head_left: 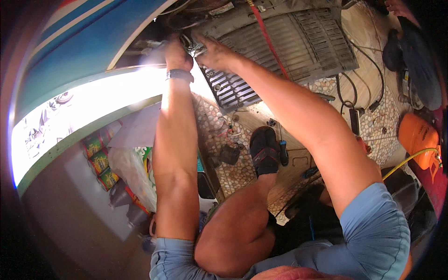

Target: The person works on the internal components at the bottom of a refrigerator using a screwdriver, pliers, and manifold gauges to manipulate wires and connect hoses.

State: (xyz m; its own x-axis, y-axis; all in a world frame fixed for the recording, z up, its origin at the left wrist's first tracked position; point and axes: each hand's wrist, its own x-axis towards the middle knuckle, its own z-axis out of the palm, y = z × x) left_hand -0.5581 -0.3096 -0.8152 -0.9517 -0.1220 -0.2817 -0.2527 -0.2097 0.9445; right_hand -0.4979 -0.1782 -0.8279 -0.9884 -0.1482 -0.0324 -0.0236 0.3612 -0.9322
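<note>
At the top centre, in the shade of a blue panel (60,42), both hands reach a small metal fitting (190,46). My left hand (176,55) is at its left side, fingers blurred and partly hidden in glare. My right hand (217,55) is on its right, fingers bent around a part that I cannot make out. Beside them lies a grey slotted metal panel (303,56), with a red hose (266,32) across it.
Below are loose cables (350,102), a blue-handled screwdriver (283,154) and my sandalled foot (263,147). An orange container (415,140) stands at right, below another person's bare foot (392,7) and dark clothing. Bags and packets (126,163) lie left.
</note>
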